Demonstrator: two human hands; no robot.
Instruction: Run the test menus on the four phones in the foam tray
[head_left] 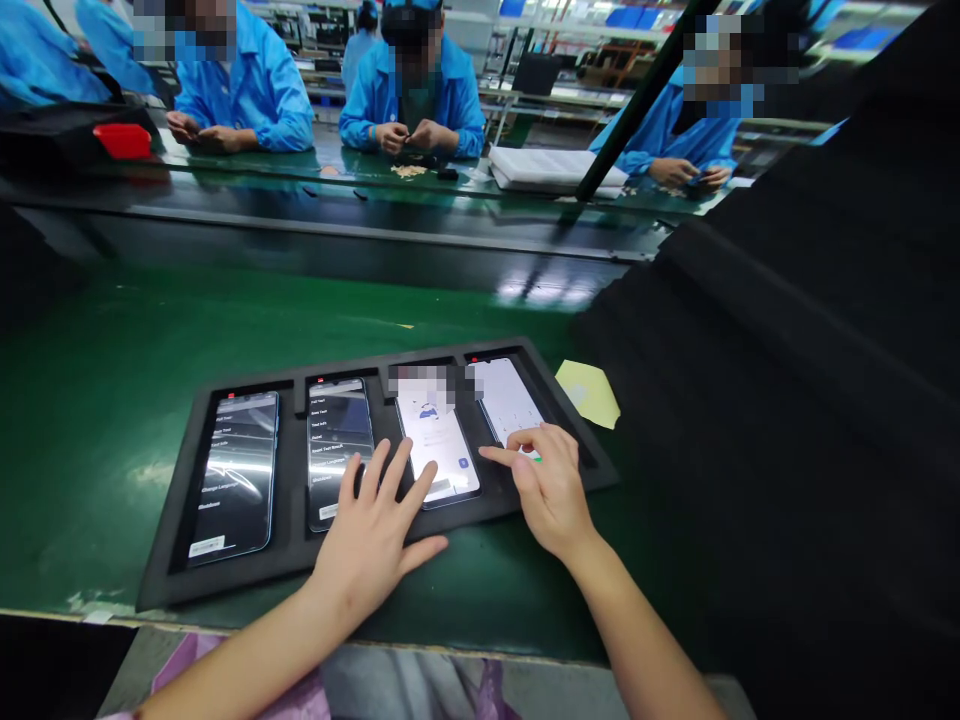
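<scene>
Your left hand (366, 545) spreads its fingers loosely, grasping nothing, across the second and third phones; you can't be sure from here which fingertips touch glass. Your right hand (553, 492) extends its index finger over the divider beside the fourth phone, the other fingers curled; whether they enclose anything, I can't tell.

A stray tap looks like the main risk: a low left fingertip could trigger the lit screen or the neighbouring menu. Leaning your palm on the near rim might also shift the tray.

That flat black tray (290, 510), seemingly foam, lies on the green tabletop (135, 330) with four recesses, each holding a phone face up. From your left: a blue-edged phone with a dark menu (236, 465), a similar dark-menu phone (337, 425), a bright white-screen phone (439, 445), and another white-screen phone (508, 393), partly hidden beneath your right hand.
</scene>
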